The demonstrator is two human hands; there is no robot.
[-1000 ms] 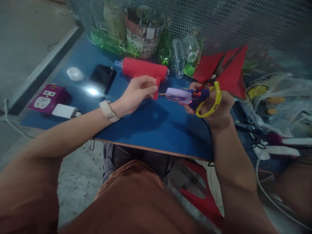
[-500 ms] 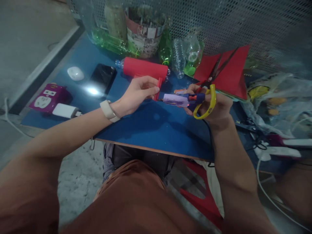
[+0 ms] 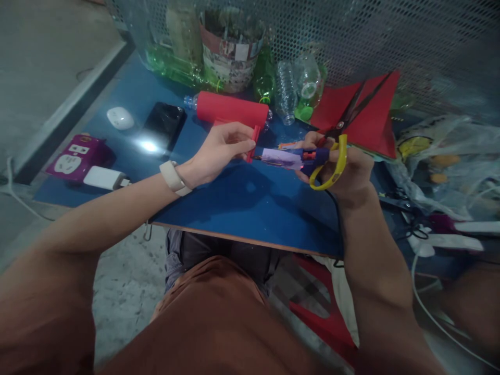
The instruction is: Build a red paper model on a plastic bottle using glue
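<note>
Between the thumb and fingers of my left hand (image 3: 230, 145) is a narrow red paper strip (image 3: 253, 143), held upright. My right hand (image 3: 351, 166) is closed round a blue hot glue gun (image 3: 283, 158) with a pale label. The gun's nozzle points left and meets or nearly meets the lower part of the strip. Scissors (image 3: 340, 125) with a yellow handle loop also hang on my right hand, their blades spread and pointing up and away. Just behind my left hand lies a bottle wrapped in red paper (image 3: 232, 108), with its clear ends showing.
A purple socket block (image 3: 76, 156) with a white plug, a black phone (image 3: 164, 127) and a white case (image 3: 120, 118) lie at left. Plastic bottles (image 3: 286, 91) and a plant pot (image 3: 230, 57) line the back. Red paper sheets (image 3: 371, 114) and plastic bags (image 3: 449, 166) are at right.
The scissors' blades have swung slightly to the right, and their yellow loop has shifted a little. Both hands stay almost where they were, the glue gun's nozzle still at the red strip.
</note>
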